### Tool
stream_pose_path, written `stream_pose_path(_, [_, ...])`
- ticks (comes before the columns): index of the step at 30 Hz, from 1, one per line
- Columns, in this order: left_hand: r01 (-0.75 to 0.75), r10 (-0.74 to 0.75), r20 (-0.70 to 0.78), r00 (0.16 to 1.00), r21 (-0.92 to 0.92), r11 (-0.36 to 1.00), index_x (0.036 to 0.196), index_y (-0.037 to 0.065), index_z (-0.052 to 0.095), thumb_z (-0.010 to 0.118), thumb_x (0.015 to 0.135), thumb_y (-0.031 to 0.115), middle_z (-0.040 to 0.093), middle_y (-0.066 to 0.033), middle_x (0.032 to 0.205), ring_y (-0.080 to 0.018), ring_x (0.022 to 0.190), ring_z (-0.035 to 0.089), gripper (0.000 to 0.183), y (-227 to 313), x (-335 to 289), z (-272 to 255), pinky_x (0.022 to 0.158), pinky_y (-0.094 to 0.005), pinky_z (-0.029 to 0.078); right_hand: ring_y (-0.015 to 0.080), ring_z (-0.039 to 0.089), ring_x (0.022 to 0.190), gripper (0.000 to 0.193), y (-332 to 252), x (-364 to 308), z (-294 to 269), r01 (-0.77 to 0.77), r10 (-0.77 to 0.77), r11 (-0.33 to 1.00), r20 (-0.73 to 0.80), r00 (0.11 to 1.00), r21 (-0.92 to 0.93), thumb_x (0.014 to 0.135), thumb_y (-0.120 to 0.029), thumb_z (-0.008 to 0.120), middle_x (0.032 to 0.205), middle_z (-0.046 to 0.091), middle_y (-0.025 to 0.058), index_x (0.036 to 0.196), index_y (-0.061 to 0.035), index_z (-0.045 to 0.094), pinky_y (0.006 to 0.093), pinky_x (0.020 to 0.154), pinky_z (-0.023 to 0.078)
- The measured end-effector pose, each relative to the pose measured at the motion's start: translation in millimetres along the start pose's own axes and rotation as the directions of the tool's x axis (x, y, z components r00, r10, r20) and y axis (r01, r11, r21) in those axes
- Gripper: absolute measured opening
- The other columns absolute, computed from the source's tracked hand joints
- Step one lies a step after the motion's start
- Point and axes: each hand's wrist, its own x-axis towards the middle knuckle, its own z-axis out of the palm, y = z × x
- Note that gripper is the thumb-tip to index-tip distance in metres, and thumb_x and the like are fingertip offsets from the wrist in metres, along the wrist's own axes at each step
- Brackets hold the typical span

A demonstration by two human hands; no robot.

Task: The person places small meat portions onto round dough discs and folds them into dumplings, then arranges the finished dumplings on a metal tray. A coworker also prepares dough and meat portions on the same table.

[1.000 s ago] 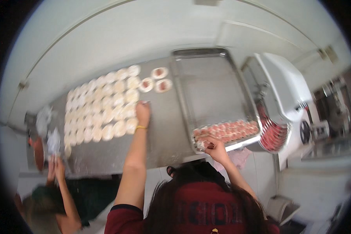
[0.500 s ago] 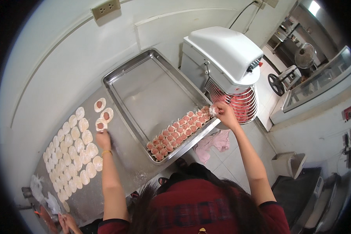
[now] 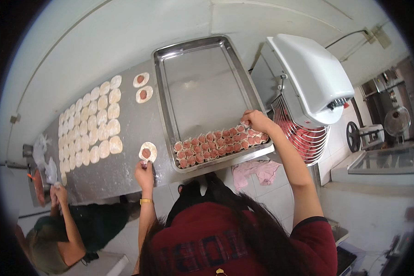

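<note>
My left hand [image 3: 144, 176] pinches the near edge of a round dough wrapper [image 3: 150, 148] with a dab of reddish-pink meat filling on it, at the front of the steel table. My right hand [image 3: 258, 121] is closed at the far right end of the dumpling rows, its fingertips on a small open-topped dumpling [image 3: 242, 126]. Several rows of such meat-topped dumplings [image 3: 211, 147] stand packed along the near side of the metal tray [image 3: 160, 99]. Two more filled wrappers, one above [image 3: 141, 80] and one below [image 3: 144, 94], lie to the left of the tray.
Plain dough wrappers [image 3: 91, 123] cover the table's left part in rows. Right of the tray stands a white mixer [image 3: 308, 78] with a wire guard over red meat. A co-worker's hands [image 3: 59, 193] are at lower left. A pink cloth [image 3: 256, 174] hangs below the tray.
My left hand has drawn the filled wrapper toward me, away from the other two. My right hand has brought its dumpling down to the rows. The view has turned and shifted.
</note>
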Motion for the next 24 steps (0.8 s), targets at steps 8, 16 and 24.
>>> stream_pose_path(8, [0.034, -0.033, -0.048, 0.998, 0.038, 0.999, 0.082, -0.004, 0.059, 0.065, 0.076, 0.017, 0.06, -0.0146, 0.068, -0.027, 0.061, 0.059, 0.023, -2, -9, 4, 0.059, -0.0368, 0.046, 0.0325, 0.062, 0.081, 0.041, -7, -13, -8, 0.081, -0.085, 0.993, 0.036, 0.996, 0.088, 0.059, 0.011, 0.054, 0.093, 0.063, 0.013, 0.097, -0.0002, 0.065, 0.0376, 0.072, 0.05])
stream_pose_path(16, [0.05, -0.044, -0.078, 0.996, 0.075, 0.996, 0.082, -0.004, 0.06, 0.066, 0.077, 0.018, 0.061, -0.0143, 0.071, -0.0276, 0.064, 0.059, 0.023, -10, -10, 9, 0.062, -0.0371, 0.046, 0.0341, 0.062, 0.081, 0.036, -8, -17, -6, 0.105, -0.106, 0.989, 0.008, 0.994, 0.101, 0.062, 0.006, 0.056, 0.091, 0.065, 0.0145, 0.096, -0.0005, 0.067, 0.0368, 0.072, 0.051])
stream_pose_path(24, [0.065, -0.068, -0.039, 0.997, -0.075, 0.995, 0.084, -0.002, 0.06, 0.066, 0.076, 0.017, 0.061, -0.0132, 0.072, -0.0241, 0.064, 0.059, 0.022, -16, -8, 3, 0.062, -0.035, 0.047, 0.0356, 0.062, 0.079, 0.038, -7, -15, -8, 0.077, -0.08, 0.994, 0.041, 0.996, 0.075, 0.062, 0.007, 0.053, 0.088, 0.065, 0.0161, 0.096, -0.0017, 0.067, 0.0364, 0.071, 0.05])
